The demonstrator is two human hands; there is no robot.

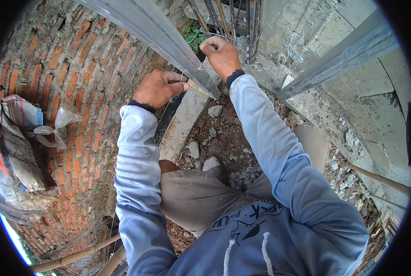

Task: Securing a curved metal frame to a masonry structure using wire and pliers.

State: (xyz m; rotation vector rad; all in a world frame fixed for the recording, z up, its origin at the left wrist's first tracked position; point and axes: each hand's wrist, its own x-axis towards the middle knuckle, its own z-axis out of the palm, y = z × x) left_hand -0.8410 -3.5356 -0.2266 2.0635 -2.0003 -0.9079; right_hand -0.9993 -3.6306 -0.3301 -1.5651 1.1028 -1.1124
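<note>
- Location: the pale, thin strip (pixel 196 86), apparently wood, lies against the lower end of the near grey metal post (pixel 157 34), just above the concrete beam (pixel 183 122).
- Left hand (pixel 155 88): narrow, thumb and fingers pinched on the strip's outer end, on the left side of the post.
- Right hand (pixel 223 57): raised on the other side of the post, fingers curled and narrow. The tips are partly hidden; cannot tell whether they close on anything.
- A thin, pale cord (pixel 201 67) shows on the post face between the hands; its full run is too fine to trace.
- Step in hand, as judged: setting the strip and cord at the post's foot, with the fastening apparently unfinished.
- Next move, as judged: it calls for a steady left pinch on the strip while the right hand draws the cord taut without dragging the strip off its place.
- Risk, as judged: the slim strip could slip or twist if the cord is pulled unevenly.
</note>
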